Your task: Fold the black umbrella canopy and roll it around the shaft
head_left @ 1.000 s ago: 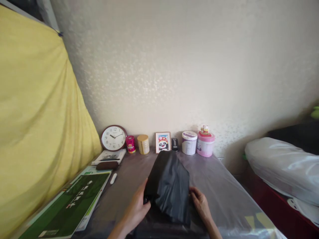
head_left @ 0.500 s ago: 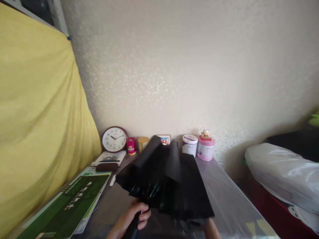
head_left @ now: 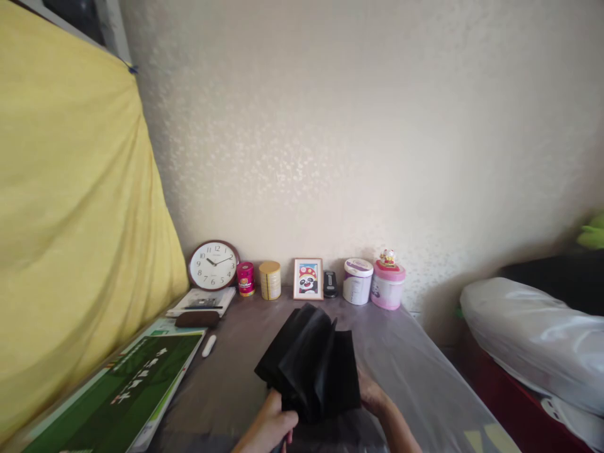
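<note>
A black folding umbrella (head_left: 306,362) is in front of me above the table, its fabric loose and bunched in folds. My left hand (head_left: 276,420) is wrapped round its handle at the lower left of the fabric. On the right side, my right hand (head_left: 370,391) is against the edge of the cloth; its fingers are mostly hidden behind the fabric, so I cannot tell how they are placed.
A grey-covered table (head_left: 406,365) holds a green book (head_left: 117,390), a brown case (head_left: 197,319) and a small white object (head_left: 209,346). Along the wall stand a clock (head_left: 214,265), a yellow tin (head_left: 270,280), a panda picture frame (head_left: 308,279) and a pink tub (head_left: 387,284). A yellow curtain (head_left: 80,220) hangs at left.
The umbrella's fabric has drawn in, becoming narrower and lower, so the picture frame behind it shows fully. My right hand has come up along the fabric's right side.
</note>
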The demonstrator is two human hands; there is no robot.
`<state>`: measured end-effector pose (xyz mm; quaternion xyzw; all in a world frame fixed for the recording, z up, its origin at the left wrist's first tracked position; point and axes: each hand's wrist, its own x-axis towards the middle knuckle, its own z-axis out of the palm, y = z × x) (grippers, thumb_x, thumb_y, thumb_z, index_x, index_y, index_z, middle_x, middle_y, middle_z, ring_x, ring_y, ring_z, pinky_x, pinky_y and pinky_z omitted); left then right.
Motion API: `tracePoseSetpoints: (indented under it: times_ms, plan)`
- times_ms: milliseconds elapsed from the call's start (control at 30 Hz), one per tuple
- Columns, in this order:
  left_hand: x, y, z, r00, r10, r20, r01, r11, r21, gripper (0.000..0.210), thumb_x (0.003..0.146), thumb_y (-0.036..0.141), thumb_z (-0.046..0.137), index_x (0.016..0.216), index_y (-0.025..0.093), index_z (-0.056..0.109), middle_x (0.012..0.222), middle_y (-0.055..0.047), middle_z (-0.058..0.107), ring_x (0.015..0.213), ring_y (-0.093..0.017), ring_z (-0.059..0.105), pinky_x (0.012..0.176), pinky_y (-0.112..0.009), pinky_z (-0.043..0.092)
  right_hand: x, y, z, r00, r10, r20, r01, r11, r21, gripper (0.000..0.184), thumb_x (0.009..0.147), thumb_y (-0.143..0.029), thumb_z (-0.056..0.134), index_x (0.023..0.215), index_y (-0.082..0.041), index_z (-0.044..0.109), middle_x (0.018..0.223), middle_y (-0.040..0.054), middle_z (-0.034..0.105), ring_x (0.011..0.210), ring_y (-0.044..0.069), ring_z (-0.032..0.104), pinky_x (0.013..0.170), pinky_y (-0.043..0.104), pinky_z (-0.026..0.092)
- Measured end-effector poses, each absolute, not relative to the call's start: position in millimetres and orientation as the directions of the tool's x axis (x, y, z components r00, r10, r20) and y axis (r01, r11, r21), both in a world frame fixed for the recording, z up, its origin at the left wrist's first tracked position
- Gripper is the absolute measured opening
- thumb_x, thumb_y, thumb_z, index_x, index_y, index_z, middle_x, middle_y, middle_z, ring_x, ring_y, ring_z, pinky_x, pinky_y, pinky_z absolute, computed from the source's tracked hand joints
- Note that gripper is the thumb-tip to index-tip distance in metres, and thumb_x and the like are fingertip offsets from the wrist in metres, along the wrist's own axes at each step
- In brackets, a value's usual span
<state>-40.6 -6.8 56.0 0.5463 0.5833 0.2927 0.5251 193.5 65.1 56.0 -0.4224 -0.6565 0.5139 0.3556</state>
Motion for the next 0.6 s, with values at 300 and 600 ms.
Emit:
tracePoseSetpoints:
  times_ms: [300,600]
  plan:
    - [-9,2,49,0.082,0.992,-0.097,0.783,-0.004,0.622,0.078,0.061,-0.004,0.048,0.133,0.02,0.031,0.129,-0.011,0.047,0.107,-0.023,0.056,0.089,-0.03,0.042,246,40,51,-0.297,0.925,-0.236,0.531,-0.046,-0.846,0.009,0.064,-0.023,0.049,0.057,-0.019,0.046,0.038,-0.0088,0.04,0.035,0.006,0.038,0.037,0.017,0.029]
    - [-9,-4,53,0.149,0.981,-0.121,0.912,-0.089,0.4,0.086,0.065,0.003,0.051,0.142,0.013,0.013,0.139,-0.02,0.034,0.103,-0.026,0.058,0.087,-0.033,0.045,279,22,63,0.015,0.968,0.249,0.806,0.136,-0.577,0.022,0.078,-0.031,0.045,0.082,-0.021,0.064,0.081,0.0055,0.068,0.075,0.019,0.064,0.07,0.029,0.048]
